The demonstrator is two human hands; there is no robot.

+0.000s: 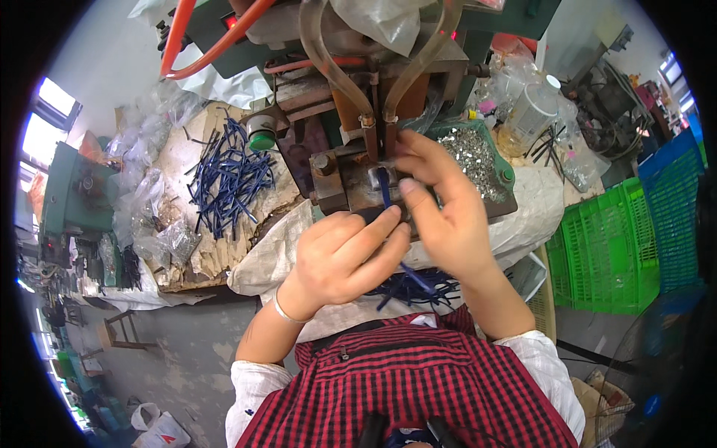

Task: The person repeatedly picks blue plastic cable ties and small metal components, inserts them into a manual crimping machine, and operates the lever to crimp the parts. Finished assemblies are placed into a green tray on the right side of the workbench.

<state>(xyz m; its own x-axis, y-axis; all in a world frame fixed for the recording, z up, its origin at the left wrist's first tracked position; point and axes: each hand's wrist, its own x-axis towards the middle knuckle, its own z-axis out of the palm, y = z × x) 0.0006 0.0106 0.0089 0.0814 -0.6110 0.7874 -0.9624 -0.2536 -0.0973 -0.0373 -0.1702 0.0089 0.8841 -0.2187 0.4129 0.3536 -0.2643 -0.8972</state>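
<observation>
My left hand [351, 254] pinches a dark blue strip [385, 190] between its fingers. The strip's upper end lies on the small metal block [376, 179] under the two copper-coloured rods of a bench machine, and its tail hangs below my fingers. My right hand [448, 213] reaches in from the right beside the rods [390, 138]. Its thumb and forefinger curve toward the strip's end with a gap between their tips, and I see nothing held in them. The other right fingers are partly hidden.
Loose blue strips [231, 175] are heaped on the worn board at left, and more strips [418, 287] lie by my lap. A green tray [504, 173] of small shiny metal pieces stands at right, near a clear plastic jug [530, 112]. Green crates [605, 254] stand farther right.
</observation>
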